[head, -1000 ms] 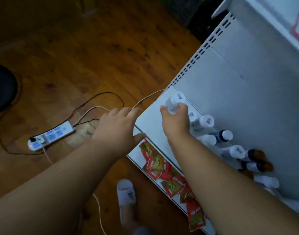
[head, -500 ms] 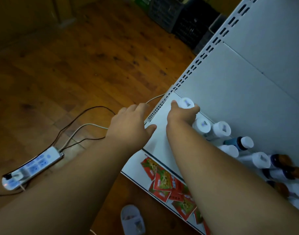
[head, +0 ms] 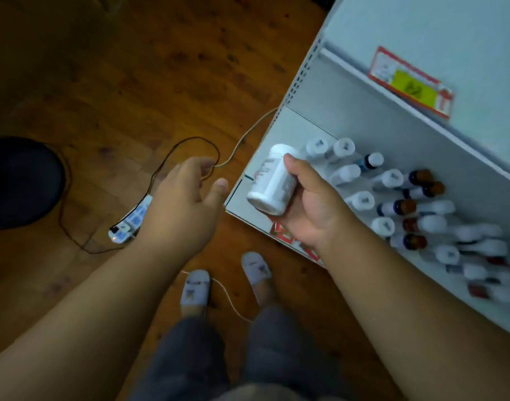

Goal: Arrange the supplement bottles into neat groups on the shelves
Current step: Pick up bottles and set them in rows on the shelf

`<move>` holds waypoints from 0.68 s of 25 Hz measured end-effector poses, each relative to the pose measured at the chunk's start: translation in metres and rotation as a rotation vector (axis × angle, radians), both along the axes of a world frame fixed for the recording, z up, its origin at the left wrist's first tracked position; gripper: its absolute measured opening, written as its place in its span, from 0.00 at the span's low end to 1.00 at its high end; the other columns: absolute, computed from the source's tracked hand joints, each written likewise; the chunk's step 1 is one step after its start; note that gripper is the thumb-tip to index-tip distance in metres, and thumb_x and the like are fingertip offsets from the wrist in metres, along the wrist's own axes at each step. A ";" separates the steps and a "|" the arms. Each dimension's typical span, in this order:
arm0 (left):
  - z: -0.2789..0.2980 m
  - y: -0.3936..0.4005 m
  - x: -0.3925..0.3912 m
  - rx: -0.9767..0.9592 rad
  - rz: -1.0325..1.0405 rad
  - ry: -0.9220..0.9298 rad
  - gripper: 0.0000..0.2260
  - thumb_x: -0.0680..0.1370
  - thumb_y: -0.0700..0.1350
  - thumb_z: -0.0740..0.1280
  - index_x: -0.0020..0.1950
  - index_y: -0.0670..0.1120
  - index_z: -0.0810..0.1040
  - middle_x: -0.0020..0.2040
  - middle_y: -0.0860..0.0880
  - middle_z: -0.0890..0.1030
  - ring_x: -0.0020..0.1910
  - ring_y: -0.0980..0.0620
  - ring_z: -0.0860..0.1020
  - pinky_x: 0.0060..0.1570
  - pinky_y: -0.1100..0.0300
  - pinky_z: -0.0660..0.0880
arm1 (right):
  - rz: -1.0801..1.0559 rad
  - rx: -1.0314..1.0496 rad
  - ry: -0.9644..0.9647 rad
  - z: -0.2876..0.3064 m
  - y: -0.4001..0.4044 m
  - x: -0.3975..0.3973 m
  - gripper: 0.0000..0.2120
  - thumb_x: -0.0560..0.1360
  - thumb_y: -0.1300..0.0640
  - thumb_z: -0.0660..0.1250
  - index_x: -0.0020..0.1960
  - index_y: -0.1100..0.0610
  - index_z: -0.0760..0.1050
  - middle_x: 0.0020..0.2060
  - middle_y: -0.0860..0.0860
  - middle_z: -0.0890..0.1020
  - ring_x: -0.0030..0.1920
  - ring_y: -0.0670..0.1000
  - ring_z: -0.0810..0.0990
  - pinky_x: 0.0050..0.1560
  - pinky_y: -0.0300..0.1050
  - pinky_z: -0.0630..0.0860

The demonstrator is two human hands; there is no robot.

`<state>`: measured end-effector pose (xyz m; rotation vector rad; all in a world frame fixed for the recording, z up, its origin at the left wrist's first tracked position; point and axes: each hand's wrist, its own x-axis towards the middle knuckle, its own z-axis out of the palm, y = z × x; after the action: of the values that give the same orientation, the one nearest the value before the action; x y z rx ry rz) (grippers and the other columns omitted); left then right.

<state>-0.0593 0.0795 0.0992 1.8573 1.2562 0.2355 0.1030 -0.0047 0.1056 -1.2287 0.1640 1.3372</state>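
Right hand (head: 309, 209) grips a white plastic supplement bottle (head: 272, 180); left hand (head: 184, 204) relaxed. Shelf (head: 277, 140) bottles at three o'clock remain mixed.

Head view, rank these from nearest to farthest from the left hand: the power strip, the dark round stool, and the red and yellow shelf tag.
Measured from the left hand:
1. Power strip, on the floor partly under that hand's wrist, on its left.
2. Dark round stool, farther left at the frame's edge.
3. Red and yellow shelf tag, up on the shelf edge at far right, beyond the right hand.
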 end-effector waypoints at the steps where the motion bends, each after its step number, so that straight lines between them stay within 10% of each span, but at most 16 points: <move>1: 0.022 -0.010 -0.009 -0.026 -0.037 0.000 0.19 0.80 0.54 0.61 0.71 0.55 0.68 0.65 0.55 0.74 0.60 0.57 0.72 0.52 0.55 0.74 | -0.020 0.005 0.001 0.027 -0.011 -0.013 0.17 0.67 0.52 0.70 0.54 0.55 0.77 0.49 0.57 0.81 0.49 0.54 0.82 0.53 0.54 0.79; 17: 0.177 -0.185 0.067 -0.019 -0.748 -0.142 0.16 0.81 0.54 0.60 0.68 0.55 0.71 0.61 0.56 0.76 0.57 0.58 0.75 0.50 0.61 0.73 | -0.595 0.210 -0.060 0.185 -0.269 -0.018 0.38 0.54 0.49 0.84 0.60 0.58 0.77 0.43 0.56 0.82 0.39 0.53 0.84 0.42 0.54 0.82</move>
<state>0.0079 -0.1058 0.2759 2.1127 0.4078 -0.0547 0.0849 -0.2740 0.2908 -0.9389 0.3115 0.7771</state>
